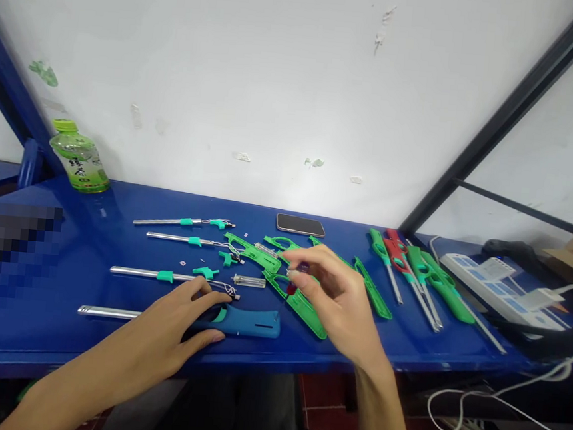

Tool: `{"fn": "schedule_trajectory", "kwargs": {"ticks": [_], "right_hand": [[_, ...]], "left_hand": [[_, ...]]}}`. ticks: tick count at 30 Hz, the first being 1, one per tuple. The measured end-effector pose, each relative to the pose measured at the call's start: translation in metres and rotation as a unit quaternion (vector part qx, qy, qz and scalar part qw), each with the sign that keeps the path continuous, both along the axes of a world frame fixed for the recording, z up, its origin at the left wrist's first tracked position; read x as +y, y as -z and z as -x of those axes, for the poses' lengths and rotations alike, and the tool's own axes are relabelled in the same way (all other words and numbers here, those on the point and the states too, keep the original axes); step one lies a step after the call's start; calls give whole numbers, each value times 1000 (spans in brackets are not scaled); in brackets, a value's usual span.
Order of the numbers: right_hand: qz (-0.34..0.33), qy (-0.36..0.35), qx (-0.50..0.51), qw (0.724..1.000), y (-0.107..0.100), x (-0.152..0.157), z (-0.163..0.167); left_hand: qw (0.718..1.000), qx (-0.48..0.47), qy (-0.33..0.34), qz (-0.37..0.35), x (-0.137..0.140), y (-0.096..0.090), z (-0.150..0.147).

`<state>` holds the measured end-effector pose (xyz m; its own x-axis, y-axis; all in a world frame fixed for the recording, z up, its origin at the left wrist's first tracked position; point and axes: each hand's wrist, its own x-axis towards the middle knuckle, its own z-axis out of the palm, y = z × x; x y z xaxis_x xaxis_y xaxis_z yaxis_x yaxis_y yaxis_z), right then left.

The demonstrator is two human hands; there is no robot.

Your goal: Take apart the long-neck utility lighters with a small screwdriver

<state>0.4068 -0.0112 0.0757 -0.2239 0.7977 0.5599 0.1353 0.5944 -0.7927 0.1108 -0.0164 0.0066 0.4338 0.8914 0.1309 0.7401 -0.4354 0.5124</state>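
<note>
A blue long-necked lighter [252, 322] lies flat near the table's front edge, its metal tube pointing left. My left hand [189, 320] is on the lighter, fingers over the far side and thumb along the near side, covering its middle. Between the thumb and fingers of my right hand [332, 296] is a small screwdriver [292, 288] with a dark red handle. Its thin shaft slants down to the right end of the blue lighter; whether the tip sits in a screw is too small to tell. Green lighter shell halves [303, 310] lie just beyond, partly behind my right hand.
Metal lighter tubes [135, 273] with wires and teal triggers [205, 272] lie at left centre, by a clear fuel tank [249, 281]. A phone [300, 225] rests at the back. Whole lighters [403, 259] and a power strip [505, 294] are right; a bottle [81, 160] stands left.
</note>
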Motion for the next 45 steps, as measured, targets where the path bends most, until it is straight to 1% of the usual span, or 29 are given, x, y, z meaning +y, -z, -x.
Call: {"fn": "schedule_trajectory", "kwargs": {"ticks": [2,4,6,8,9,12,14,18,20,23,26,28,29,31,33,38,42,43,45], "right_hand": [[15,-24,-5,1000,0,0,-1],[6,-29,-13,999,0,0,-2],[-13,-5,-16,1000,1,0,-2],[-11,20,-14,1000,2,1,-1],[-4,21,-11,1000,3,1,-1],[24,-20,-3,1000,4,0,0],[21,-35,-1,999,4,-1,1],[-9,8,-19,1000,4,-2,2],[0,-4,-23,1000,4,-1,2],[4,-37,-38,999,3,-2,2],[-10,-21,-47,999,3,-2,3],[-3,-15,-36,999,4,-1,3],[7,-24,-27,999,4,-1,3],[33,-52,-14,998,4,-1,2],[42,-69,-14,997,3,0,1],[15,-27,-11,999,2,-2,1],[53,-60,-14,997,3,-3,1],[55,-60,-18,996,4,-3,1],[41,-38,-25,998,5,-2,2]], "left_hand": [[1000,2,-2,2,0,1,1],[1000,1,-5,3,-1,2,1],[1000,-1,-6,-1,-1,3,1],[1000,0,-3,-6,-1,4,1],[1000,2,-1,-10,-1,5,1],[1000,9,-5,-29,-2,5,2],[999,10,-3,-35,-2,6,3],[999,9,1,-33,-2,6,4],[999,12,-7,-38,-2,8,4],[998,13,-14,-64,-2,15,6],[995,9,-14,-99,-1,23,9],[993,8,-17,-114,0,25,10],[993,7,-19,-119,0,26,9],[993,8,-19,-119,1,24,8],[994,8,-16,-108,1,21,7],[996,14,-20,-85,0,16,5],[997,18,-18,-77,0,16,4],[997,17,-18,-77,0,16,5],[997,14,-21,-77,0,17,5]]}}
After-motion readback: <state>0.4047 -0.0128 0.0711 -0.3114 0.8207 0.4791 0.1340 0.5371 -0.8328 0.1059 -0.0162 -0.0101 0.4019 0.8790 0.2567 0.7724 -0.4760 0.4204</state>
